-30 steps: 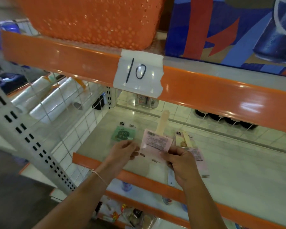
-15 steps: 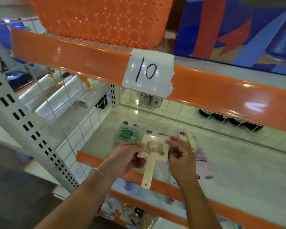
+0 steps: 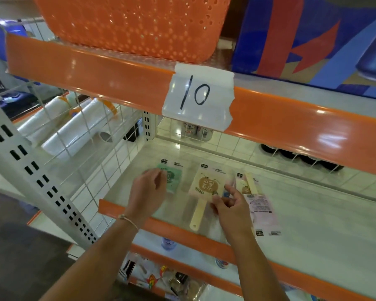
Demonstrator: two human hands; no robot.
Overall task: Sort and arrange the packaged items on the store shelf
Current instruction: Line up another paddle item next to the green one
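Observation:
Three flat packaged items lie in a row on the pale shelf [image 3: 313,224]. A green package [image 3: 174,181] is on the left, and my left hand [image 3: 147,192] hovers over its left edge with loosely curled fingers. In the middle lies a beige paddle-shaped item with a handle [image 3: 206,187], face up. My right hand [image 3: 230,205] is at its lower right corner, thumb touching the wrapper and fingers relaxed. On the right, a similar paddle package [image 3: 249,184] lies partly under a pink package [image 3: 263,211] turned label side up.
The orange shelf lip [image 3: 172,229] runs under my wrists. Overhead, the upper shelf edge carries a taped "10" label [image 3: 198,96], with an orange basket [image 3: 135,25] above it. A wire grid wall [image 3: 91,153] closes the left side. Cans [image 3: 195,131] stand behind the back grid.
The paddle package, held by both hands before, now lies flat on the shelf between the green and right-hand packages. My left hand has let go and moved left over the green package.

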